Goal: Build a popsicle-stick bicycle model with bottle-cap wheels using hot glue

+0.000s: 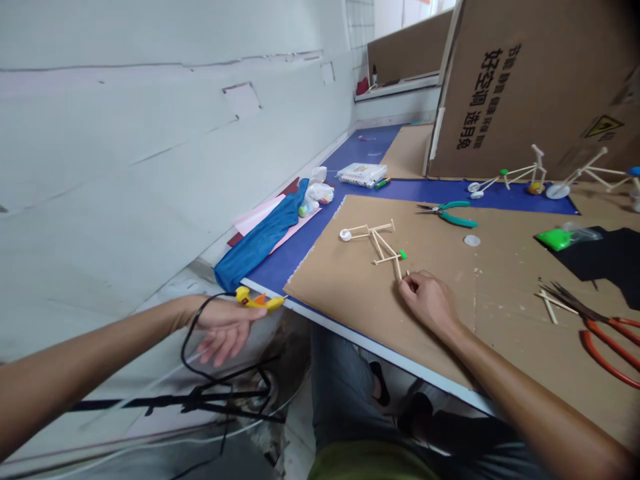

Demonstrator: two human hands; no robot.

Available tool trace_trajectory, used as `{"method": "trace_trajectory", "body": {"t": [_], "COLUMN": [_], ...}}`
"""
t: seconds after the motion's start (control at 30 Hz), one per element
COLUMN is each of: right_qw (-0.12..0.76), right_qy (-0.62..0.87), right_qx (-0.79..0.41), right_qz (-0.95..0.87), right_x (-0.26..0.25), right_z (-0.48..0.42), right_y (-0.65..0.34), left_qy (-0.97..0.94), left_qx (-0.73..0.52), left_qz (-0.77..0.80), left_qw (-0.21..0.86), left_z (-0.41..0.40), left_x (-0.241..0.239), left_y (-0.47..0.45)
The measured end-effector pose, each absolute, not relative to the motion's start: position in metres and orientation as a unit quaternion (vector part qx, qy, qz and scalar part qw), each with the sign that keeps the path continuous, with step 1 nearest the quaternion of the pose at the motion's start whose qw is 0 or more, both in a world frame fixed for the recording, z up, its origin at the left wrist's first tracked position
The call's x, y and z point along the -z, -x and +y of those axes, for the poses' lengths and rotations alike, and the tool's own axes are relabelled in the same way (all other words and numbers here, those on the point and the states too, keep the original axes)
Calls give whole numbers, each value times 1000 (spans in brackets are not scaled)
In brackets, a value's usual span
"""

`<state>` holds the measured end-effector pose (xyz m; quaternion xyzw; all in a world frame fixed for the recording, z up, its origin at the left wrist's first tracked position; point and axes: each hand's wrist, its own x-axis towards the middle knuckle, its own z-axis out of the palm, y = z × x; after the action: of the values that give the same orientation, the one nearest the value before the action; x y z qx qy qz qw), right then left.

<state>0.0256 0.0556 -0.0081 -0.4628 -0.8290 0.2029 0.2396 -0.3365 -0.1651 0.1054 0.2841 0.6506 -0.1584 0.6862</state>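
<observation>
At the table's left edge, my left hand (223,327) holds a small yellow hot glue gun (257,303) with an orange trigger, between thumb and palm, its other fingers loose. A black cord runs from the gun. On the cardboard sheet, my right hand (429,301) has its fingertips closed at the near end of a wooden stick frame (383,247). That frame has a white wheel (345,235) at its far left end and a bright green piece (403,255) near a cross stick. The right fingertips partly hide the stick's end.
Teal-handled pliers (447,213) and a white disc (471,240) lie beyond my right hand. Orange-handled scissors (605,327) and loose sticks (550,308) are at right. Finished-looking stick models (520,175) stand by a large cardboard box (530,87). A wipes pack (363,175) lies farther back.
</observation>
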Motion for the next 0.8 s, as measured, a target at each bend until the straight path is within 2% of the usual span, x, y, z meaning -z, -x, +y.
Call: {"method": "trace_trajectory", "body": {"t": [0.23,0.37,0.6,0.8], "right_qw": [241,245,238,244], "right_qy": [458,455,462,459], "right_qx": [-200,-201,-205,-206], "right_qz": [-832,-833,-830,-829], "right_x": [8,7,7,6], "right_z": [56,55,54,53], "right_y": [-26,-27,-26,-26], "left_qy": [-342,-403,-485,-567], "left_qx": [120,85,64,119], "left_qz": [781,786,767,711], "left_qw": [508,461,414,398], "left_z": [-102,-46,38,29], "left_x": [-159,-167,-130,-91], "left_y": [341,332,311,284]}}
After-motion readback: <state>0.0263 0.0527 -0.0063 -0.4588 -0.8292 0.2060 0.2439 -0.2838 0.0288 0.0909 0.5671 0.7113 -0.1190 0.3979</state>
